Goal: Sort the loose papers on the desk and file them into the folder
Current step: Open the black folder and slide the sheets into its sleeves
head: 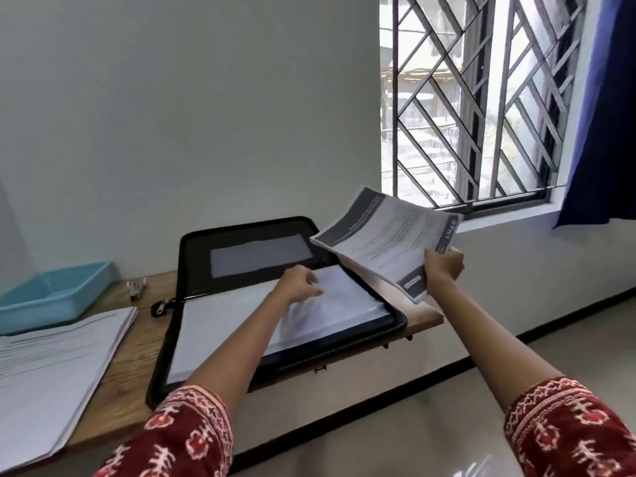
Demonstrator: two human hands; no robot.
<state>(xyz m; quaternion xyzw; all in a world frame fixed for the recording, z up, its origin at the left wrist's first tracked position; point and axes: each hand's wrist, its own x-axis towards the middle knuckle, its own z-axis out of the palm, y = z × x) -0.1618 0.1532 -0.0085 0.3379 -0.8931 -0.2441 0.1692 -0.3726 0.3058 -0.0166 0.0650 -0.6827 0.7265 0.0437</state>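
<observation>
A black zip folder (241, 232) lies open on the wooden desk (137, 339), its lid propped against the wall. Clear plastic sleeves with white pages (220, 325) fill its lower half. My left hand (301, 282) rests on the sleeves and pinches the edge of a clear sleeve, which is lifted and blurred. My right hand (442, 266) holds a printed paper with dark grey bands (385, 235) in the air, above the folder's right corner. A stack of loose papers (51, 373) lies at the desk's left front.
A light blue plastic tray (51, 294) sits at the back left by the wall. A small metal stapler (136, 287) lies between the tray and the folder. The desk ends just right of the folder; a barred window (475, 98) and a blue curtain (602, 132) are beyond.
</observation>
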